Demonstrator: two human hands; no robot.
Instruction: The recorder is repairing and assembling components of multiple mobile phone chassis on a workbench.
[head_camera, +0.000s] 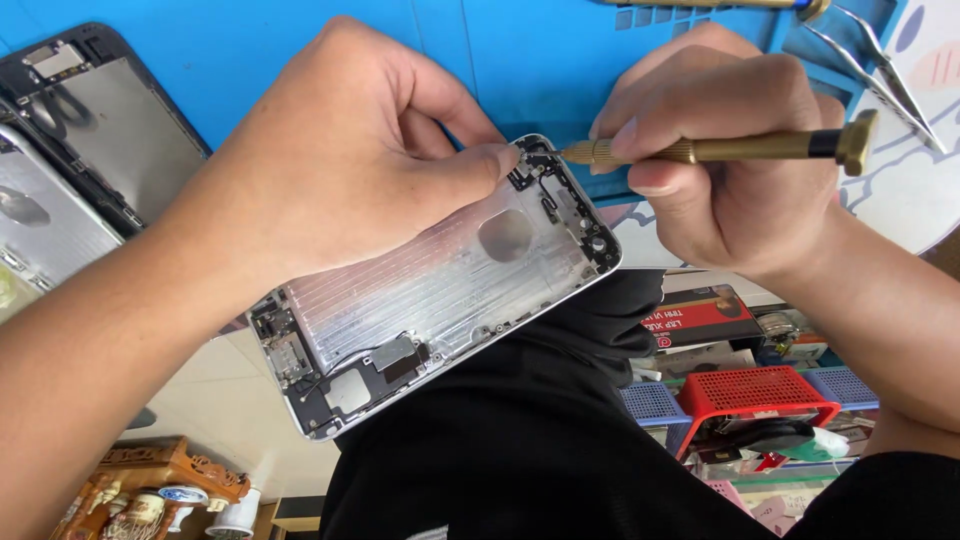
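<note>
My left hand (330, 160) grips an opened silver phone housing (440, 285) by its upper edge, thumb pressed near the top corner. The housing is tilted, its bare metal inside facing me, with small black parts at both ends. My right hand (730, 170) holds a brass-coloured screwdriver (740, 148) almost level. Its tip touches the housing's top corner, next to my left thumb.
A blue work mat (540, 50) lies under the hands. A detached phone screen assembly (90, 130) rests at the left. Metal tweezers (880, 70) lie at the top right. Below are a red basket (755, 395), blue baskets and my dark-clothed lap (520, 440).
</note>
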